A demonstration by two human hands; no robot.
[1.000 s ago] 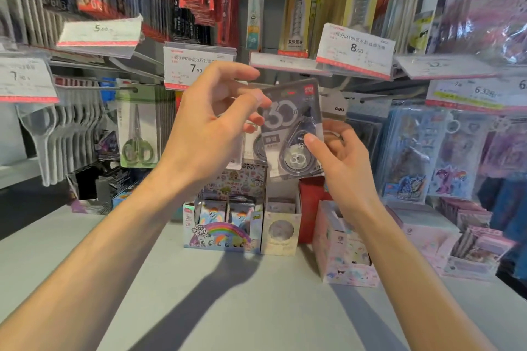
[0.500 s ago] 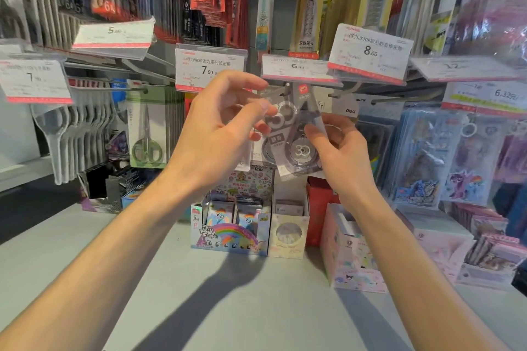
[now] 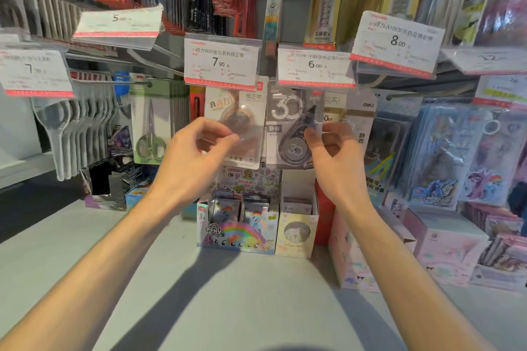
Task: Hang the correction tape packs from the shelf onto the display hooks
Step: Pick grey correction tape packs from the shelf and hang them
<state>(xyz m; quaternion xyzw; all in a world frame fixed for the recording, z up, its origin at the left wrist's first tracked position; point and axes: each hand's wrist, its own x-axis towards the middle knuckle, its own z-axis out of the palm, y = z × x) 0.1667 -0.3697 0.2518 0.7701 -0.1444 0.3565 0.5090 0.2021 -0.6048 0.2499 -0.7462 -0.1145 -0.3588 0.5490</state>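
- At the far left, clear plastic spoons (image 3: 61, 134) hang in a row under a price tag marked 7 (image 3: 34, 72)
- Just beside them to the right hangs a scissors pack (image 3: 149, 128) with a green card
- The left hand (image 3: 194, 157) is raised in front of a pale correction tape pack (image 3: 236, 111), which hangs under the 7.90 price tag (image 3: 222, 61); its fingers are loosely curled with thumb and forefinger close together, and whether they pinch this pack's clear blister cannot be told
- The grey correction tape pack (image 3: 288, 128), printed with a large 30, hangs between the two hands, its top hidden behind the 6.00 price tag (image 3: 315, 67)
- The right hand (image 3: 336, 157) is at that pack's right edge, its thumb tip touching the dark tape dispenser in the blister and its fingers curled behind
- Right of it another pack with a deli logo (image 3: 360, 120) hangs half behind the right hand
- Below the hands, a rainbow pony display box (image 3: 239, 234) stands on the grey shelf (image 3: 256, 293)
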